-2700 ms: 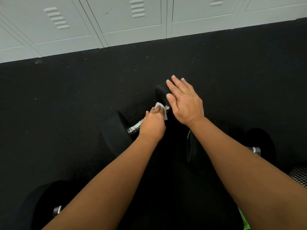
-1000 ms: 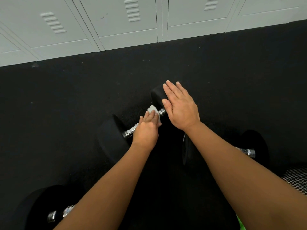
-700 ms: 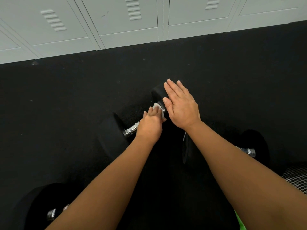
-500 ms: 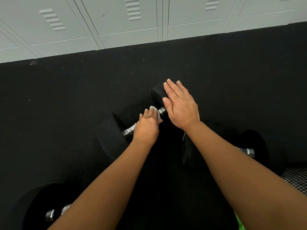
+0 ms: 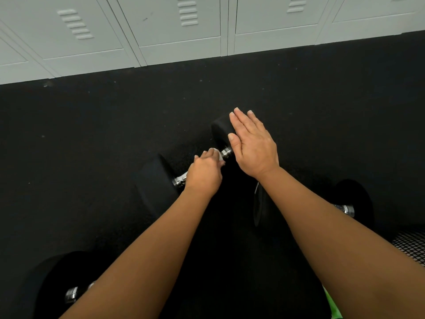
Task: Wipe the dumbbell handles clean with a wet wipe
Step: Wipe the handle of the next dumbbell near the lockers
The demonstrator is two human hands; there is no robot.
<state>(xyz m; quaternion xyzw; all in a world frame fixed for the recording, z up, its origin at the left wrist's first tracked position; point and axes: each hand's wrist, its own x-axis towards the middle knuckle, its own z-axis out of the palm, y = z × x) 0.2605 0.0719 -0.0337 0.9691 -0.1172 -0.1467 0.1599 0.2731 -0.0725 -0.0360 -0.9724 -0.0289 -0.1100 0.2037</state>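
Observation:
A black dumbbell [image 5: 156, 183] with a chrome handle lies on the dark floor at the centre. My left hand [image 5: 203, 174] is closed around that handle with a white wet wipe [image 5: 219, 155] pinched under its fingers; only a corner of the wipe shows. My right hand [image 5: 251, 143] lies flat, fingers together, pressed on the dumbbell's far weight head [image 5: 219, 132]. Most of the handle is hidden under my left hand.
A second dumbbell [image 5: 351, 203] lies to the right behind my right forearm, a third dumbbell [image 5: 53, 286] at the lower left. White lockers [image 5: 179, 31] line the back. A black mesh object [image 5: 411, 247] sits at the right edge.
My left hand has slid back and forth along the handle with the wipe, now a little back toward the near weight. My right hand stays flat on the far weight head.

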